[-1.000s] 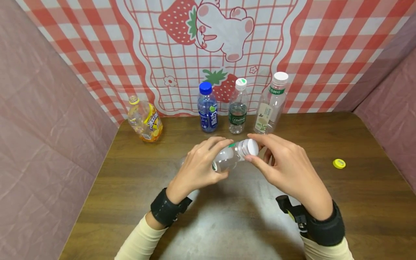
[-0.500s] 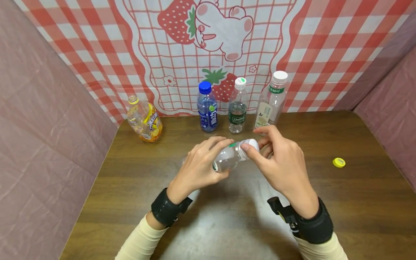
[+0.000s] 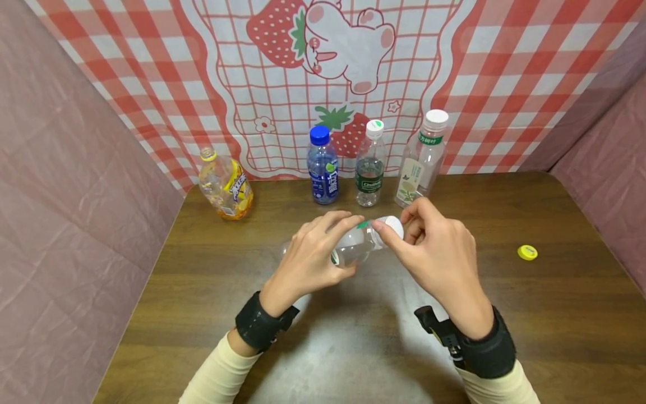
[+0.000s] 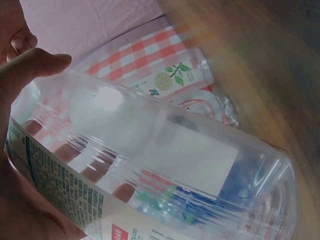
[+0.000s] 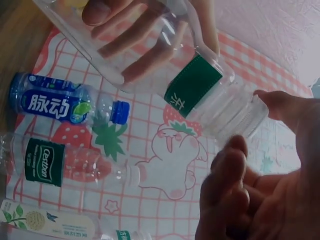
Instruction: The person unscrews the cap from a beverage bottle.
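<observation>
Held tilted over the table is a clear plastic bottle (image 3: pixel 353 247) with a green neck band, its mouth end pointing right. My left hand (image 3: pixel 313 252) grips its body, and in the left wrist view several fingers show through the clear wall (image 4: pixel 150 130). At the neck end is a white bottle cap (image 3: pixel 396 225). My right hand (image 3: pixel 439 252) pinches this cap between thumb and curled fingers. In the right wrist view the thumb lies on the cap's far edge, with the index fingertip at its near side by the ridged neck (image 5: pixel 222 115).
Along the back stand a blue-capped bottle (image 3: pixel 323 168), a green-labelled water bottle (image 3: pixel 369 174) and a tall white-capped bottle (image 3: pixel 421 163). An uncapped yellow-labelled bottle (image 3: pixel 229 188) stands at back left. A yellow cap (image 3: pixel 527 252) lies on the wooden table (image 3: pixel 560 314) at right.
My right hand has turned and shifted left, its thumb sliding up over the cap toward the neck while the fingers curled in. The left hand and bottle have stayed nearly still.
</observation>
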A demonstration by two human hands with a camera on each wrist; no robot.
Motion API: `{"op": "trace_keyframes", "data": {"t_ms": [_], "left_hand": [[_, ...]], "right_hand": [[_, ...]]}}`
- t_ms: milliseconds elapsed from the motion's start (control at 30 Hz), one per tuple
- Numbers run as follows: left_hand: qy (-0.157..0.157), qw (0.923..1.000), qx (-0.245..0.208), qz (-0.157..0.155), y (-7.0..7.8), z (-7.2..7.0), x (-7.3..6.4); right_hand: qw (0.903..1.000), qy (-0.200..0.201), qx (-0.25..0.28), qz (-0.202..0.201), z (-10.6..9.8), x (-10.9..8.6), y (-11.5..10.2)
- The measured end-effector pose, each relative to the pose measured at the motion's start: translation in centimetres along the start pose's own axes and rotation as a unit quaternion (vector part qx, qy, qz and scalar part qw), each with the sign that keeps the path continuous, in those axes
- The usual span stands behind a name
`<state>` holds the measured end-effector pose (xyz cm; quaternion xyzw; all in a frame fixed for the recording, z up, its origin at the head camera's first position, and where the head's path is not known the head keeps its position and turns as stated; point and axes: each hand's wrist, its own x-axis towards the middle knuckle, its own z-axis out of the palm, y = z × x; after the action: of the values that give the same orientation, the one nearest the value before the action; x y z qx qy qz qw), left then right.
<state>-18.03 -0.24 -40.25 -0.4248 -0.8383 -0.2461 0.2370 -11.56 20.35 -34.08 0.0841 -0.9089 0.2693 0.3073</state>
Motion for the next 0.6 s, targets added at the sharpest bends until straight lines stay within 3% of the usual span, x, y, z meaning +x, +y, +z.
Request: {"op": "trace_keyframes", "data": {"t_ms": [167,367,600], "left_hand": [[-0.002,1.0,0.002,0.0,-0.2,0.0,-0.1],[-0.011,0.9999,-0.004,-0.003,-0.6,-0.1,-0.1],[-0.02,0.9995,-0.022,-0.012,-0.8,0.0,-0.1]], "right_hand": [[0.9971,-0.037,0.028,-0.06,-0.4,0.0,0.3],[0.9864,-0.07,0.047,-0.141,-1.4,0.3,0.7],[0.976,-0.09,0.082,-0.181,-1.8,0.6,1.1]]}}
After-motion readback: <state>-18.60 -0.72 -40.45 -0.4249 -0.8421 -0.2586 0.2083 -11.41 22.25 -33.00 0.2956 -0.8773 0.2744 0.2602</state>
